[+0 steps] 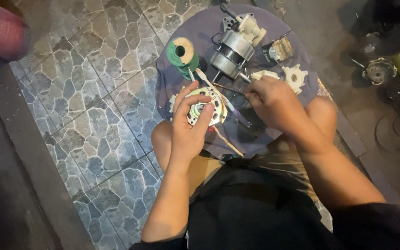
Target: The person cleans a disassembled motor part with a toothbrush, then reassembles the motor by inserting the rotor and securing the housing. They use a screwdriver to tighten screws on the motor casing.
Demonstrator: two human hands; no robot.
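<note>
My left hand [188,125] grips a round metal motor end plate [203,105] with a white plastic rim, thumb and fingers across its face. My right hand [274,103] is closed on a thin dark tool [230,88] whose tip points at the plate's top edge. Both hands work over a purple round stool top [172,81] between my bare knees. A thin white stick [205,77] lies just beyond the plate.
On the stool top lie a green spool [182,52], a silver fan motor [232,48] with a white gearbox, a white toothed plastic part [295,78] and a small metal part [279,48]. Stone-patterned tiles [93,106] cover the floor at left. Dark motor parts [380,69] lie at right.
</note>
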